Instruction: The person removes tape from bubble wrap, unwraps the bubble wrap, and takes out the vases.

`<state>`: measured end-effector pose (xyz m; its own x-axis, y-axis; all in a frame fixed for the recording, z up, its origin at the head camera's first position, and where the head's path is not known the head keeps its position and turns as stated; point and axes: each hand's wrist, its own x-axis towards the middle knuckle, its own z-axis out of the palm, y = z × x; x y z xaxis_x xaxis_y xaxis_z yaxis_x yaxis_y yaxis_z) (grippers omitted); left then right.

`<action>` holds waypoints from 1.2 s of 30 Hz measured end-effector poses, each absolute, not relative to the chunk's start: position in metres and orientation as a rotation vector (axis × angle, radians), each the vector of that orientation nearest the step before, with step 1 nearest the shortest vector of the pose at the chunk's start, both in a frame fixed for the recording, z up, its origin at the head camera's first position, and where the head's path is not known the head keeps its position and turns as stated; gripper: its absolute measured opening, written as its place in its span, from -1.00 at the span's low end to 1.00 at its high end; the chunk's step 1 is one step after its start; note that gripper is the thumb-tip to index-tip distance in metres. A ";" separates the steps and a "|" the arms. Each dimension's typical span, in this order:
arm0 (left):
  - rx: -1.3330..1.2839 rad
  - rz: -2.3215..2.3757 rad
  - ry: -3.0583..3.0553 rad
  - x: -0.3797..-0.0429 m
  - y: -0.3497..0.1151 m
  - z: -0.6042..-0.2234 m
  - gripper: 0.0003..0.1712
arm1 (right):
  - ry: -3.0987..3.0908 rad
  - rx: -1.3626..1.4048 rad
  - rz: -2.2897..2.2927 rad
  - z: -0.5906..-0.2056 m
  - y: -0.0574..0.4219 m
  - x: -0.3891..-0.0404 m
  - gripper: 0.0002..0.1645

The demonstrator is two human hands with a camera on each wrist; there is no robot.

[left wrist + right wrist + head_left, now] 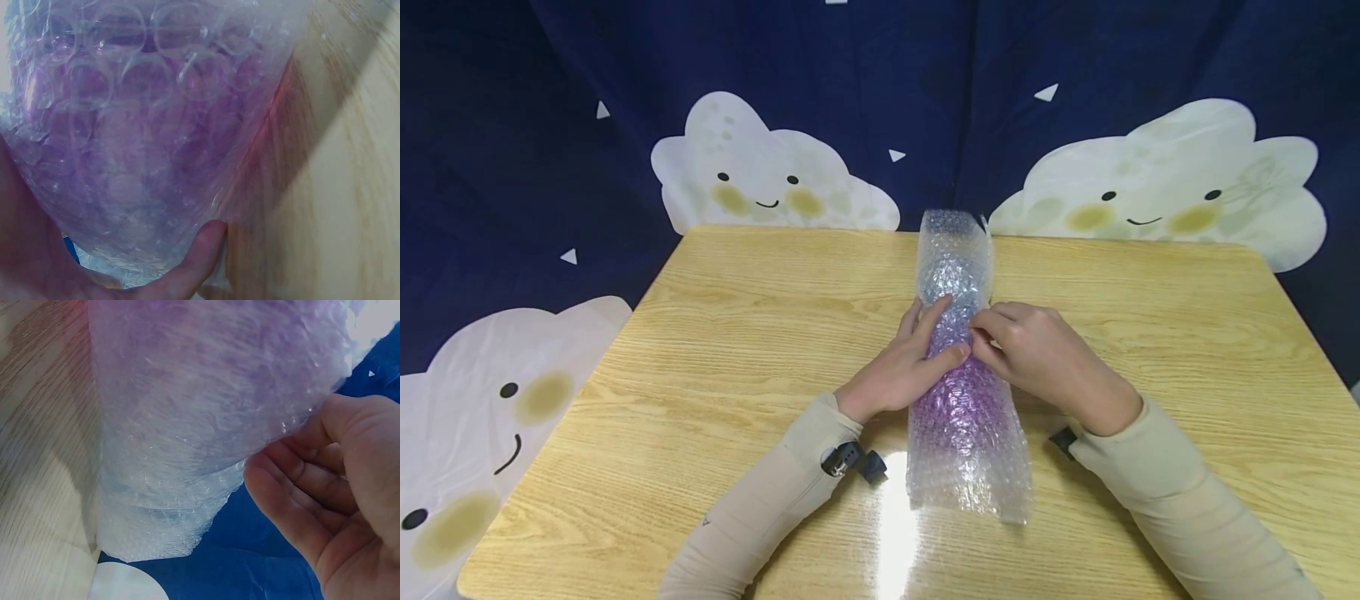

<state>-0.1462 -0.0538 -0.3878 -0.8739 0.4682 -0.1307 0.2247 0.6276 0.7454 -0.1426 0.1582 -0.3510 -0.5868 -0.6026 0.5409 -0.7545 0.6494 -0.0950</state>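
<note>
Sleeves [767,492] the colour of sand come up from the lower edge, and from my station I follow them to the hands. The left hand [910,367] lies spread along the left side of the bubble wrap [966,496], thumb on top, so I read that grip as apart, resting on the surface. The right hand [1037,350] arches in from the other side, thumb and fingers pinching the right edge; that grip is clamped on the wrap. The wrap lies lengthwise near the middle of the worktop [737,333], around a purple item [962,400] whose shape I cannot tell. Its far end shows against a dark blue curtain [850,58] printed with smiling clouds [767,183]. I see pale wood grain, with glare [897,517] beside the near end. My left wrist view picks out single large bubbles and a reddish tint [269,119] on the wood along the wrap. My right wrist view gives me the folded fingers inside the pinch, which the head view hides.
</note>
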 end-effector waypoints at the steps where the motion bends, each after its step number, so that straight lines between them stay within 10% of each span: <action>1: 0.555 1.102 2.539 -0.146 -0.054 -0.388 -0.05 | -2.399 1.061 0.436 -0.351 0.158 -0.143 -0.85; 36: 0.537 1.106 2.536 -0.147 -0.053 -0.389 -0.05 | -2.427 0.967 0.457 -0.348 0.162 -0.145 -0.82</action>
